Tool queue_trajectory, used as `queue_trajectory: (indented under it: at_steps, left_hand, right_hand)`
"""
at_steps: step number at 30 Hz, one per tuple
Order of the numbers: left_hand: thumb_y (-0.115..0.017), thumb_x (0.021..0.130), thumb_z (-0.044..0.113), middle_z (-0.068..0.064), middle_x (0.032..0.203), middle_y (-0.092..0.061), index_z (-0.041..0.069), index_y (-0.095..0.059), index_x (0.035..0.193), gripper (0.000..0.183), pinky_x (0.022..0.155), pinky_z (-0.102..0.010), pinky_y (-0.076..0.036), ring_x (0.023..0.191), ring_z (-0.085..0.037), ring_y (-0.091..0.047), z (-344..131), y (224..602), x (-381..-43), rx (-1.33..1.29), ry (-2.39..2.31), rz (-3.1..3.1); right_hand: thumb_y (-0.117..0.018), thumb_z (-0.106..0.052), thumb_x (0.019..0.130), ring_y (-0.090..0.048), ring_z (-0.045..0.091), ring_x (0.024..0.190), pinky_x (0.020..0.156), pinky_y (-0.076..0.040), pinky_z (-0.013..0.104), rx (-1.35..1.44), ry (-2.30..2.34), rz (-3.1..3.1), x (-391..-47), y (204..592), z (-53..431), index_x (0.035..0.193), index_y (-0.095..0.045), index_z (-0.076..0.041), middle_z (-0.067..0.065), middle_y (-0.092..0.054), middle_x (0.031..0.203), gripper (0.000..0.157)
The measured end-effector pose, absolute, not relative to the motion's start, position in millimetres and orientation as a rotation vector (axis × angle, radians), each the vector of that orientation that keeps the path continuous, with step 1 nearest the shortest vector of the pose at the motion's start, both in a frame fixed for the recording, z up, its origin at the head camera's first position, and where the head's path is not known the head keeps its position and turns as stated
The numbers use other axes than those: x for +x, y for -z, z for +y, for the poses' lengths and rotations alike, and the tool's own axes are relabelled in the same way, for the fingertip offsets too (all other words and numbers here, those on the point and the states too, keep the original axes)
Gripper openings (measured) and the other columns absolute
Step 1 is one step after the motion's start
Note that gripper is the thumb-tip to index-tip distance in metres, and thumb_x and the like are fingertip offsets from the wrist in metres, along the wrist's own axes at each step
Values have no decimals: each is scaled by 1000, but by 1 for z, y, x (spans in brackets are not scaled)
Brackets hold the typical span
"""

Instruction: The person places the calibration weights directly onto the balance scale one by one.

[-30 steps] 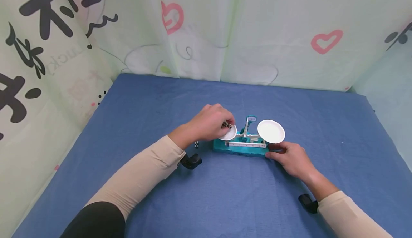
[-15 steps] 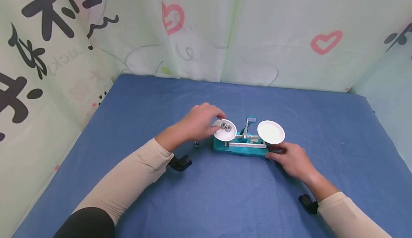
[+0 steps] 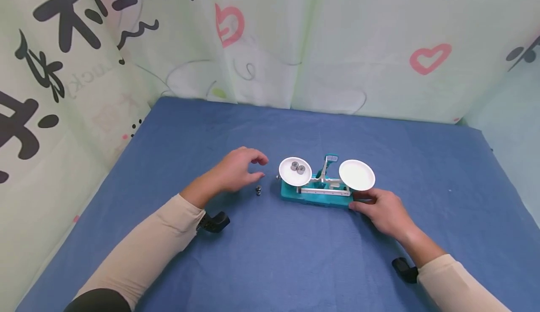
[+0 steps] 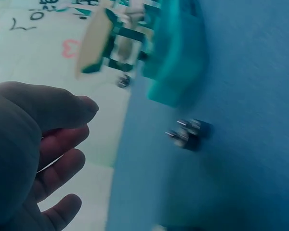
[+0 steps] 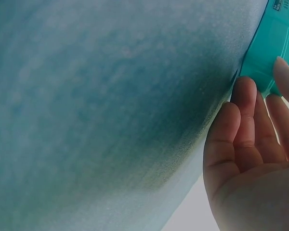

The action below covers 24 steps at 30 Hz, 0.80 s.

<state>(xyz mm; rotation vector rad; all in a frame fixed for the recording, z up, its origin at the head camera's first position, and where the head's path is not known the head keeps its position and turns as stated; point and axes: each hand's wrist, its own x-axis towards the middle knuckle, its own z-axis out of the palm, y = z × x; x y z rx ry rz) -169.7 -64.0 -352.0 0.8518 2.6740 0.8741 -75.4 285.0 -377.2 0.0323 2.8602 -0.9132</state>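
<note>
Teal plastic is being shown in the base of a two-pan balance scale [image 3: 314, 199], which is being carried near the middle of a blue cloth-covered table [image 3: 295, 256]. Its base is being held at the right end, between three and four o'clock, by the right hand [image 3: 381, 209]; that grip is being kept closed round the end, the thumb being set against one side and the fingers against the other. By the left hand [image 3: 236, 170], at nine o'clock from the scale, nothing is being held; its grip is being spread wide, the thumb and bent fingers being parted above the table.

Two small knobbed metal weights [image 3: 258, 190] are being supported by the table at four o'clock from the left hand, set close together. Two more metal weights [image 3: 301, 169] are being borne side by side by the white left pan [image 3: 290, 177], at ten o'clock on the scale. The white right pan [image 3: 356, 175] is being carried towards two o'clock, and the white graduated beam [image 3: 322, 191] is being mounted along the six o'clock side. At twelve o'clock, the table is being backed by a pale printed curtain [image 3: 358, 21].
</note>
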Motion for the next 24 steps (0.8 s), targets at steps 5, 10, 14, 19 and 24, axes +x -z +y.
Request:
queue_trajectory:
  at_steps: [5, 10, 14, 19, 24]
  left_hand:
    - [-73, 92, 13, -7, 116, -66, 2, -66, 121, 32, 98, -40, -46, 111, -25, -57, -71, 369, -165, 840, -846, 2669]
    - [-73, 92, 11, -7, 114, -67, 3, -67, 118, 28, 96, -40, -47, 108, -25, -59, -73, 382, -163, 866, -837, 2680]
    - [-73, 92, 11, -7, 113, -69, 4, -69, 116, 26, 96, -41, -46, 107, -25, -59, -73, 388, -163, 926, -796, 2692]
    - [-71, 92, 10, -4, 111, -70, 8, -73, 113, 21, 97, -48, -44, 108, -27, -60, -74, 394, -162, 1002, -718, 2717]
    - [-70, 93, 10, -1, 108, -70, 11, -73, 110, 17, 94, -49, -44, 106, -26, -59, -72, 397, -162, 987, -669, 2725]
  right_hand:
    - [-74, -24, 90, -69, 32, 96, 79, -52, 44, 29, 914, 2866, -75, 378, 285, 119, -68, 4, 20, -71, 110, 41]
    - [-74, -23, 90, -68, 33, 97, 79, -53, 45, 28, 910, 2868, -75, 378, 285, 119, -68, 5, 21, -70, 112, 41]
    - [-74, -23, 90, -69, 32, 96, 79, -53, 46, 19, 909, 2875, -76, 379, 286, 119, -69, 4, 20, -71, 111, 40]
    - [-74, -22, 90, -69, 32, 96, 79, -53, 45, 2, 912, 2886, -76, 380, 286, 119, -69, 4, 20, -71, 111, 39]
    - [-74, -21, 90, -69, 33, 96, 79, -53, 46, 3, 916, 2885, -76, 380, 286, 119, -68, 5, 21, -70, 111, 39]
